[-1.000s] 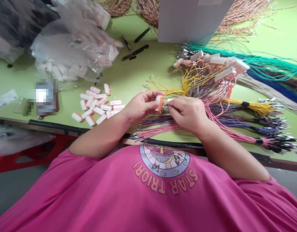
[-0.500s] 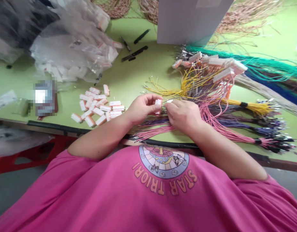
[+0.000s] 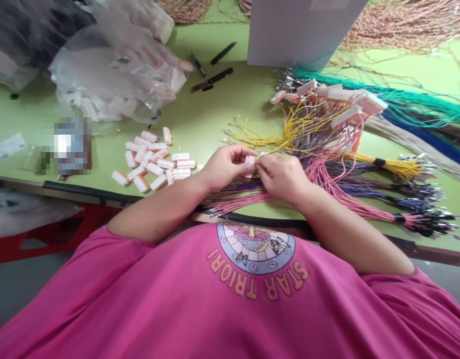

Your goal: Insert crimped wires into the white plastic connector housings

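Between thumb and fingers, my left hand [image 3: 229, 167] grips a small white-and-orange connector housing [image 3: 249, 162]. My right hand [image 3: 282, 177] is closed in a pinch, its fingertips right at the housing's right side. What sits inside that pinch is too small and hidden to name. Under and around my right hand run pink wires [image 3: 323, 184], purple wires [image 3: 240, 186] and yellow wires [image 3: 289, 127] with bare metal tips. To the left of my left hand lies a loose pile of similar connector housings [image 3: 154, 169].
A clear plastic bag [image 3: 113, 75] of housings lies at the back left, knives [image 3: 218, 76] behind the middle. A grey box [image 3: 300, 32] stands at the back. Wired connectors [image 3: 338, 97] and green wires [image 3: 409, 97] lie at the right. A pixelated object [image 3: 73, 147] sits left.
My right hand's fingertips have come left, closer to the connector housing. My left hand keeps its hold on it. The whole view has shifted slightly.
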Motion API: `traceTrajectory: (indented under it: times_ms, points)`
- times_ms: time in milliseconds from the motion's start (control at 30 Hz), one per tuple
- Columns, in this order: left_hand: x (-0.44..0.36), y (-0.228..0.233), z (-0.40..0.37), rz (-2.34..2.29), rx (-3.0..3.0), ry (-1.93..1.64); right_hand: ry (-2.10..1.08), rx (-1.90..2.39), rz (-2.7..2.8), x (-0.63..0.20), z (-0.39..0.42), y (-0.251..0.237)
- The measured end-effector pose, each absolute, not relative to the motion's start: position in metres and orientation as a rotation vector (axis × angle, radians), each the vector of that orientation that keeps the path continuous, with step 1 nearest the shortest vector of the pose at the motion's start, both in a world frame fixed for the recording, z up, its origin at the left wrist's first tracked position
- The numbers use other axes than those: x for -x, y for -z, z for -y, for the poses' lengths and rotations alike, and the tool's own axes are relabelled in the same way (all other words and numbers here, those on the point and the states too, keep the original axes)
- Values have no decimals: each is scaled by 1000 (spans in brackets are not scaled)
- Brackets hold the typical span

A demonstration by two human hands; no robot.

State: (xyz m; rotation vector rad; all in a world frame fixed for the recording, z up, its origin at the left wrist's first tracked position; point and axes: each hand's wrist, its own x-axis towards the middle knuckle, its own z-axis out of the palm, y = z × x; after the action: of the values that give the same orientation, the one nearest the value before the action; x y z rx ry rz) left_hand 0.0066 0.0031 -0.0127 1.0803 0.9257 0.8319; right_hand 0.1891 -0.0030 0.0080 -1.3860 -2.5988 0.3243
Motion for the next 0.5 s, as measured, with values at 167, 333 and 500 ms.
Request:
traceTrajectory:
  times_ms: [167,333,500]
  points:
    - [-3,8,-7,-966,-1088,-885,-338,1268,2576,-201,-1,-17]
    - [2,2,-15,-1075,-1079,-969,-196,1000,2743,-214,2,-33]
    - [3,0,-15,-1106,-1035,-959,-327,1020,3165,-202,8,-26]
